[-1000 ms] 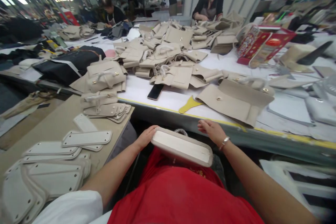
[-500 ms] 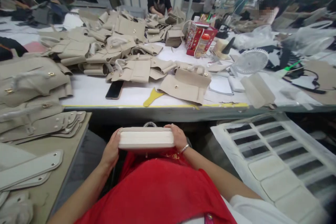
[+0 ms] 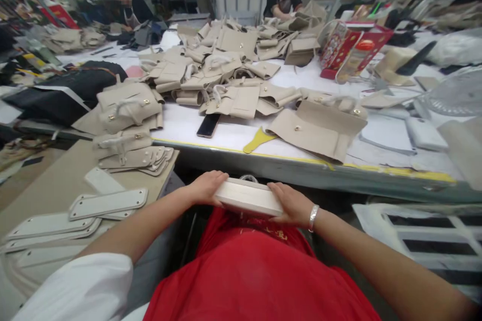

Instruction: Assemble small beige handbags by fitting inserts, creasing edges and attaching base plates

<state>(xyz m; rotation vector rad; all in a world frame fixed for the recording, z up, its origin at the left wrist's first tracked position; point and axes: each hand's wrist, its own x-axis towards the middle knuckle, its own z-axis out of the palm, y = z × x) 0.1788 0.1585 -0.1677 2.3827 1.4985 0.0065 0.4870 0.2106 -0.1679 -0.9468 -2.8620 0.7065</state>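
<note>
My left hand [image 3: 208, 186] grips one end of a small beige handbag [image 3: 249, 197], fingers wrapped over its edge. At its other end my right hand [image 3: 291, 204], with a bracelet at the wrist, is closed round the side. The bag's pale flat base faces me, and a looped handle [image 3: 249, 178] shows behind it. It is held in front of my red apron [image 3: 256, 271], below the front edge of the table, its right end slightly lower. The far side of the bag is hidden.
Beige bag pieces [image 3: 235, 42] are heaped on the white table, behind a phone [image 3: 208, 125] and a yellow scraper [image 3: 258, 140]. Pale strips with holes [image 3: 109, 204] lie on a board at left. A tray with dark slots [image 3: 433, 246] stands at right.
The view has swung to the left, so the table's contents sit further right. Both hands still hold the bag, which now slants down to the right in view.
</note>
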